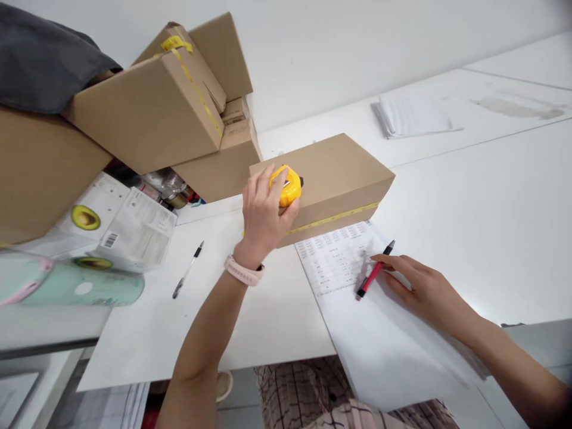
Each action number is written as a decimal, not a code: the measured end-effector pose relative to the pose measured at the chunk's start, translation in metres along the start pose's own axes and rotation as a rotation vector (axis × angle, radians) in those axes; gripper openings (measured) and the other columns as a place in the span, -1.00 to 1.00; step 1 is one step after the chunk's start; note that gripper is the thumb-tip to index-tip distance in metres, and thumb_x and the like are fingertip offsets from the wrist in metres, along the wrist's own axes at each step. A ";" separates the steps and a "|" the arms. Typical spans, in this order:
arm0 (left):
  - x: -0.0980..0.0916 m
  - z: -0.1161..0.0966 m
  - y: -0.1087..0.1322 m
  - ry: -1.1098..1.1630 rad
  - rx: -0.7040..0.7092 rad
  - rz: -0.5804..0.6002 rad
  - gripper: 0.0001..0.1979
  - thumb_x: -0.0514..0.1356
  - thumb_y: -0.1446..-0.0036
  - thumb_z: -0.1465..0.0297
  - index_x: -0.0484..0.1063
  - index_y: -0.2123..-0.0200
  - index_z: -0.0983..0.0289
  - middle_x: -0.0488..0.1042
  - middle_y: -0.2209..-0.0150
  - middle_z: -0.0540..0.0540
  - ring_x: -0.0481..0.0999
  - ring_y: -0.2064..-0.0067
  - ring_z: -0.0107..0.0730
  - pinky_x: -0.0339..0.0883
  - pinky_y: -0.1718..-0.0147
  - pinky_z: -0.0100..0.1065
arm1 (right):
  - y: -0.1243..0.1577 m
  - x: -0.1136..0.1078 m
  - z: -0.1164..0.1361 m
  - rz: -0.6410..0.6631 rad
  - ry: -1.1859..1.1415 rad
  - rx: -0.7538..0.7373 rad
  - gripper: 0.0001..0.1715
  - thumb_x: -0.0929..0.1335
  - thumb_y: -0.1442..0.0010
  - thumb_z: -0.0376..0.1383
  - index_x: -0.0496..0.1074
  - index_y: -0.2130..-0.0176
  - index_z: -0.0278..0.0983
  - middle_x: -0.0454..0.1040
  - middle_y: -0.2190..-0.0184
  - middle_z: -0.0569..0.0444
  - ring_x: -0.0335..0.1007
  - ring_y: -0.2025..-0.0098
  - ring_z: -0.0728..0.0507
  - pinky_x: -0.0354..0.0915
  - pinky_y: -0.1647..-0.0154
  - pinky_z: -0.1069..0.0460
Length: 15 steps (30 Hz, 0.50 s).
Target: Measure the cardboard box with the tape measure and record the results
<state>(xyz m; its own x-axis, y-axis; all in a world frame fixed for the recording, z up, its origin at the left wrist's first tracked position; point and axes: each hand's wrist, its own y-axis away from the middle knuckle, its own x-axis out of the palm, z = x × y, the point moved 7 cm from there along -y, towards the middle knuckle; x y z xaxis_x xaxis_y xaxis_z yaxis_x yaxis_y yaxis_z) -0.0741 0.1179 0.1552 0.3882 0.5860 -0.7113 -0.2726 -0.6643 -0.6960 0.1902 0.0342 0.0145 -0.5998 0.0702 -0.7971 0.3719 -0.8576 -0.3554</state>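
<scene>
My left hand (pixel 267 205) is closed around a yellow tape measure (pixel 290 186), on top of a closed cardboard box (pixel 339 164) near the left end. A yellow strip (pixel 333 218) runs along the box's near side; I cannot tell whether it is tape or a measuring blade. My right hand (pixel 413 286) has its fingers on a red pen (pixel 373 275) with black ends. The pen is slanted over a printed sheet of paper (pixel 330 268), whose far edge meets the box. The paper's blank lower part hangs past the table edge.
Larger cardboard boxes (pixel 152 107) with yellow strips stand at the left, by a dark sleeve (pixel 49 59). A black-and-clear pen (pixel 188 271), a carton with avocado pictures (pixel 129 223) and a mint-green container (pixel 89 289) are nearer. A paper stack (pixel 415 115) lies at the back right.
</scene>
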 end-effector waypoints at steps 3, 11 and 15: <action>-0.003 -0.033 0.034 0.009 0.142 -0.109 -0.75 0.12 -0.30 0.40 0.48 0.00 0.27 0.59 0.05 0.21 0.55 0.05 -0.13 0.37 0.06 -0.11 | -0.004 -0.014 0.005 -0.165 0.098 0.010 -0.85 0.32 -0.34 -0.25 0.44 0.10 -0.19 0.55 0.33 0.02 0.50 0.37 -0.13 0.28 0.44 0.01; 0.048 -0.091 0.132 0.063 0.341 0.246 -0.79 0.11 -0.29 0.39 0.50 0.18 0.38 0.63 0.23 0.17 0.53 0.51 -0.40 0.30 0.63 -0.35 | -0.045 -0.007 0.015 -0.089 -0.552 0.424 -0.53 0.19 -0.38 0.08 0.42 0.01 -0.15 0.58 0.32 0.02 0.52 0.23 -0.18 0.38 0.17 -0.08; 0.062 -0.086 0.146 0.011 0.260 0.396 -0.66 0.12 -0.30 0.35 0.44 -0.06 0.43 0.51 -0.15 0.35 0.62 0.40 -0.33 0.46 0.54 -0.32 | -0.079 0.040 0.031 0.208 -0.799 0.491 -0.53 0.40 -0.19 0.12 0.50 0.26 -0.22 0.55 0.32 0.01 0.46 0.25 -0.15 0.34 0.22 -0.04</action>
<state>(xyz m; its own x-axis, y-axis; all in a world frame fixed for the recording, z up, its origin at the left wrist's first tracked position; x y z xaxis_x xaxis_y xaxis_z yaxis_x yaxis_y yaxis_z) -0.0138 0.0173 0.0185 0.2191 0.3050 -0.9268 -0.6126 -0.6963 -0.3740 0.1142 0.0891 0.0257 -0.9285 -0.3202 -0.1883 0.2963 -0.9441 0.1443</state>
